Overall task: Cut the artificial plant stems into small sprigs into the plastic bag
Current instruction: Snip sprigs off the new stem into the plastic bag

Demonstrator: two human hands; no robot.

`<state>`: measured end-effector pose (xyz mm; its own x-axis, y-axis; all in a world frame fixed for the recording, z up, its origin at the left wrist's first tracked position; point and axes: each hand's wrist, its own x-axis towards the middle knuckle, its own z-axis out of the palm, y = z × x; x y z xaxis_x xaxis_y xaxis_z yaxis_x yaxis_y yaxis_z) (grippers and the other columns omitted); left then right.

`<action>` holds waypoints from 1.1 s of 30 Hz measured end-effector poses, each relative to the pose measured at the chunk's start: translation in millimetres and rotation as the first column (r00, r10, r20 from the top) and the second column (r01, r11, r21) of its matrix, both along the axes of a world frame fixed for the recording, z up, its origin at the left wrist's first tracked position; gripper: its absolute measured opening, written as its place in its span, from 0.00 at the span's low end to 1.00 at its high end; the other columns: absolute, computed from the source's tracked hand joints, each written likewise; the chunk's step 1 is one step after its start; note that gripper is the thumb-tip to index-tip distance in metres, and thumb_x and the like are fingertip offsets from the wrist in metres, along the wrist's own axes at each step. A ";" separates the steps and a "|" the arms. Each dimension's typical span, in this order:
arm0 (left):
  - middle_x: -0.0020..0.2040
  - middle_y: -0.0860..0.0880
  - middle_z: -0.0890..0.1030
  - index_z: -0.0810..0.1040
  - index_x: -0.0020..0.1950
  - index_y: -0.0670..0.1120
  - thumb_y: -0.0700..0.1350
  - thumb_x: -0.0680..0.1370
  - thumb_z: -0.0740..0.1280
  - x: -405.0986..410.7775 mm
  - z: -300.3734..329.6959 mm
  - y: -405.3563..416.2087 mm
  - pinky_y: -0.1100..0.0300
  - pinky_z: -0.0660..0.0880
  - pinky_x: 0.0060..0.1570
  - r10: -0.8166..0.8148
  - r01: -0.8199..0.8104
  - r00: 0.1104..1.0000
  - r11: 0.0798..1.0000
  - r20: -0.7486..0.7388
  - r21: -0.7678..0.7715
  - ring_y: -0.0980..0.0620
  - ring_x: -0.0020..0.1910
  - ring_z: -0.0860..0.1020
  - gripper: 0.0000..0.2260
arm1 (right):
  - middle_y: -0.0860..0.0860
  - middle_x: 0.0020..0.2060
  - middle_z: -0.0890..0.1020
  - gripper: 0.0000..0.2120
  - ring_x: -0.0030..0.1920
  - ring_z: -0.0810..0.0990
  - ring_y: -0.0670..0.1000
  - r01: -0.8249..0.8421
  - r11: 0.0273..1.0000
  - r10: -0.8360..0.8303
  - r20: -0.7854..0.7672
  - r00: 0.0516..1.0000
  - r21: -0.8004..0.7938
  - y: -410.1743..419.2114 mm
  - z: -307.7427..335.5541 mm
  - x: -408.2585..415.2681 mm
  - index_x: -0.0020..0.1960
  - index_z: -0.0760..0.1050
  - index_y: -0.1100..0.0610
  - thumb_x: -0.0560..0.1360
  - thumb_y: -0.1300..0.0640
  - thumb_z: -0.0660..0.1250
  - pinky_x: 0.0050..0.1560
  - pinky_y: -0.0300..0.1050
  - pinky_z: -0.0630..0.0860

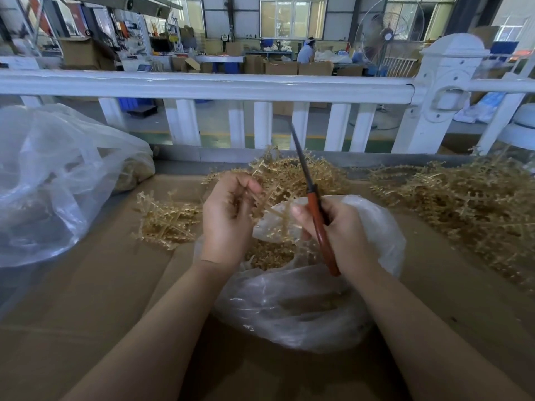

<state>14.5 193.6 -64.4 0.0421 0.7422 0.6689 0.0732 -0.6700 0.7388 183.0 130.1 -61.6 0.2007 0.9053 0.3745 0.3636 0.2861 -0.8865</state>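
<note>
- At the centre of the frame our left hand (228, 215) curls its fingers round a tan artificial plant stem (272, 204), holding it just above the mouth of the small plastic bag (304, 308).
- Our right hand (338, 235) grips the red-handled scissors (317, 221) by the handles; the dark blades point up and away toward the white railing (202, 85), and they look closed.
- The bag sits on the cardboard-covered desk (86, 299), lower centre, with cut sprigs (269, 256) already heaped inside it.
- To do this cut well, we judge the stem should stay over the bag's opening so each sprig drops straight in, not onto the desk.
- We would swing the blades down to the stem, open them and snip close to a branch joint, keeping the left fingers clear of the edge.
- We would feed the stem forward a little after each snip, so the sprigs come out short and even.
- Uncut stems wait in a pile behind the hands (295, 172), in a smaller clump at centre left (168, 221) and in a big heap at the right edge (463, 198).
- A large plastic bag (52, 180) fills the left of the frame.
</note>
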 end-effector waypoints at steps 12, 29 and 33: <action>0.46 0.42 0.85 0.68 0.60 0.47 0.45 0.72 0.75 -3.4 22.5 -12.7 0.55 0.80 0.38 -0.379 0.484 0.865 0.803 0.328 -0.347 0.44 0.42 0.84 0.22 | 0.50 0.34 0.82 0.03 0.35 0.79 0.49 -0.008 1.000 0.015 -0.329 0.944 0.023 6.4 -1.1 6.0 0.44 0.82 0.55 0.74 0.58 0.75 0.36 0.34 0.76; 0.40 0.43 0.85 0.84 0.41 0.42 0.40 0.72 0.75 4.8 15.1 -18.4 0.56 0.81 0.41 -0.481 0.445 0.871 0.694 0.096 -0.566 0.48 0.39 0.83 0.02 | 0.45 0.34 0.85 0.04 0.36 0.84 0.43 0.003 0.995 0.014 -0.166 0.986 0.102 3.3 0.1 -4.6 0.46 0.79 0.55 0.74 0.60 0.75 0.38 0.33 0.78; 0.35 0.43 0.83 0.82 0.40 0.42 0.39 0.76 0.71 2.9 14.1 -15.2 0.57 0.81 0.40 -0.464 0.439 0.880 0.707 0.105 -0.555 0.47 0.35 0.81 0.05 | 0.43 0.37 0.85 0.07 0.39 0.83 0.42 0.008 0.996 0.003 -0.123 0.992 0.091 5.1 -1.4 -2.7 0.45 0.81 0.49 0.75 0.60 0.75 0.41 0.33 0.78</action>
<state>17.4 178.4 -50.3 0.4854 0.8622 0.1449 -0.0943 -0.1132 0.9891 180.3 135.2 -63.0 0.2529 0.8677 0.4280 0.2541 0.3673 -0.8947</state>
